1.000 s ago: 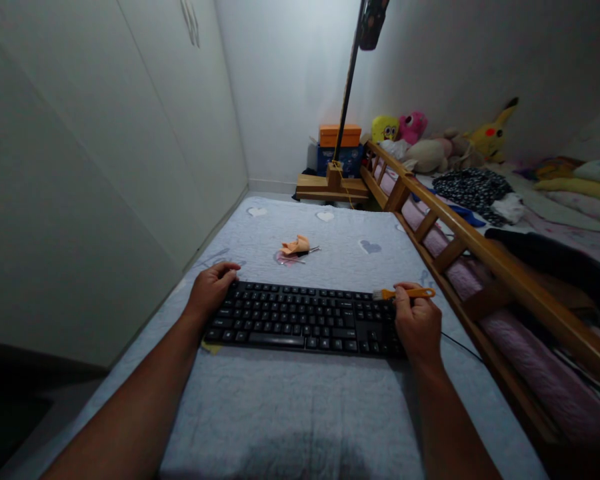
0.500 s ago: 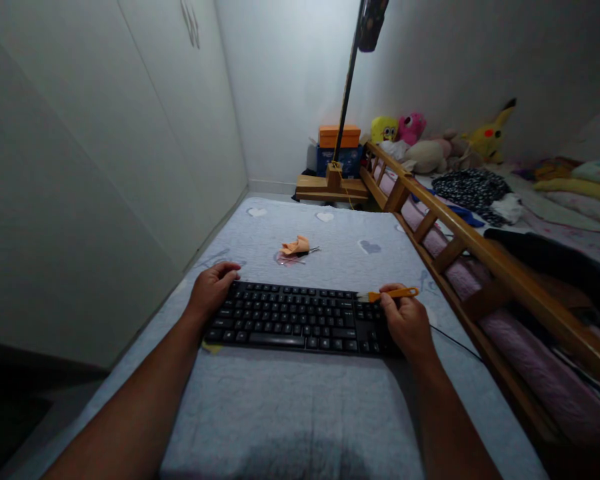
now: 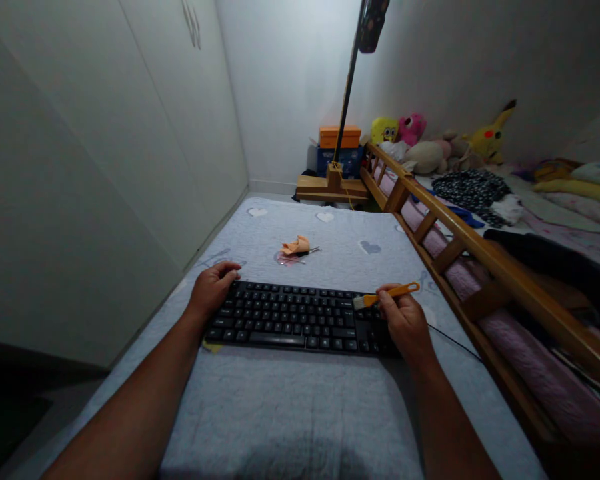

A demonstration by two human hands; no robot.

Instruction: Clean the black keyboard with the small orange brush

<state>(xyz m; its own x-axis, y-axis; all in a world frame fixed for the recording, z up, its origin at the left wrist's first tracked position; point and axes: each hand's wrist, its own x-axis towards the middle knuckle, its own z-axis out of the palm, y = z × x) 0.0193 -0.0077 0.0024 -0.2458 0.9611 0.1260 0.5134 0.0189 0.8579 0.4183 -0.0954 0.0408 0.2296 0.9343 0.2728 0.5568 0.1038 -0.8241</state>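
Note:
A black keyboard (image 3: 285,319) lies flat on the blue bedspread in front of me. My left hand (image 3: 214,287) is closed around its upper left corner, thumb and fingers at the edge. In my right hand (image 3: 404,321), over the number pad, is a small brush with an orange handle (image 3: 399,290). The pale bristles (image 3: 364,302) point left and meet the keys near the upper right of the main key block. My right hand hides part of the keyboard's right end.
Beyond the keyboard lie an orange cloth (image 3: 296,246) and thin metal tools (image 3: 310,251). A black cable (image 3: 455,341) runs off to the right. A wooden bed rail (image 3: 460,240) borders the right side, a white wardrobe (image 3: 145,160) the left. A wooden stand (image 3: 333,185) stands behind.
The brush has shifted slightly left, and its bristles now show more clearly over the keys. My left hand and the keyboard stay in place.

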